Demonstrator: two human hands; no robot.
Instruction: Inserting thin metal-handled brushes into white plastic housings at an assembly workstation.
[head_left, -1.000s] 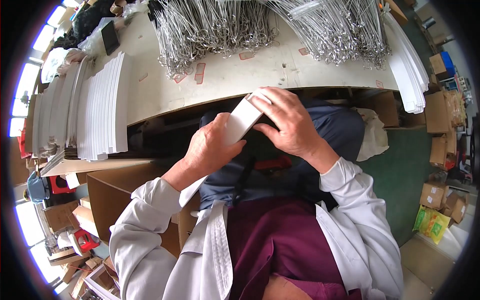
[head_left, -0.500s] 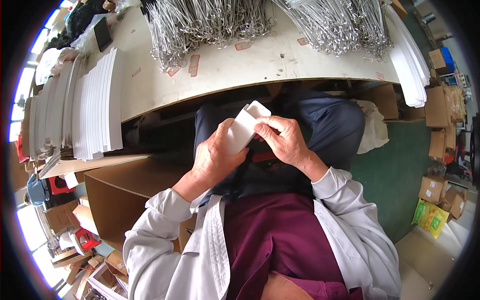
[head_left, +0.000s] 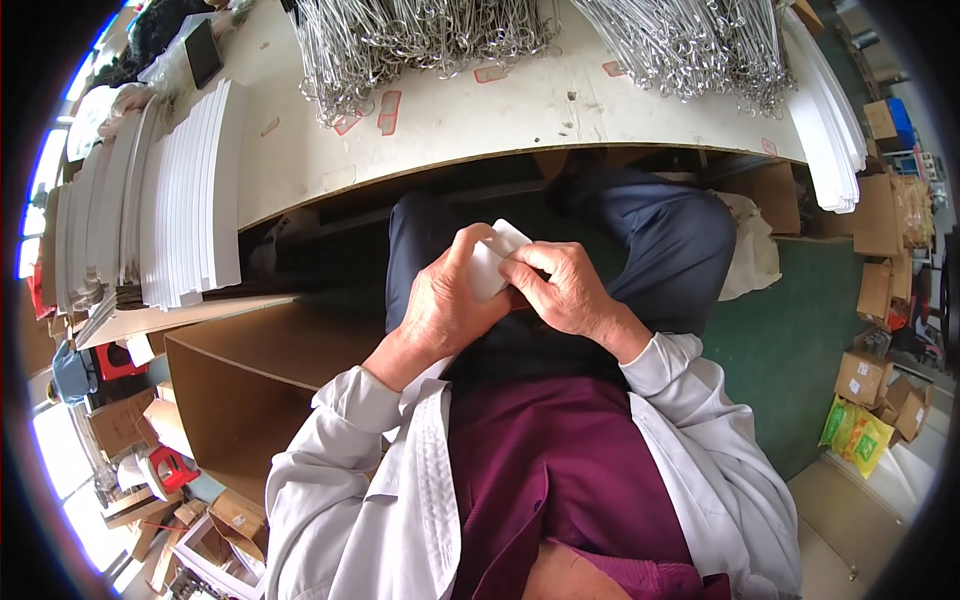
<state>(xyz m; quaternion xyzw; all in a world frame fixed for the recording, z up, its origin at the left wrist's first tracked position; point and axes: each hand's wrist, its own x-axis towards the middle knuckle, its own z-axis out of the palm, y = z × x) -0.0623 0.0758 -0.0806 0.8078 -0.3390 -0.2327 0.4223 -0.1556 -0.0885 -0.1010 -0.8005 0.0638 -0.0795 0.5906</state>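
A small white cardboard box point(head_left: 486, 270) is held over my lap, its end flap raised at the far side. My left hand point(head_left: 448, 300) wraps around the box from the left, thumb along its upper edge. With bent fingers, my right hand point(head_left: 562, 285) pinches the box at its right side near the flap. The lower part of the box is hidden behind my hands. Whether anything lies inside it cannot be seen.
Bundles of looped metal wire rods point(head_left: 430, 45) lie on the white table point(head_left: 450, 120) ahead. Flat white cartons stand stacked at left point(head_left: 185, 200) and right point(head_left: 825, 140). A large open cardboard box point(head_left: 250, 375) sits left of my legs.
Both hands have drawn closer together around the box. The box has tilted, its flap end is lower in view, and my left hand covers more of it.
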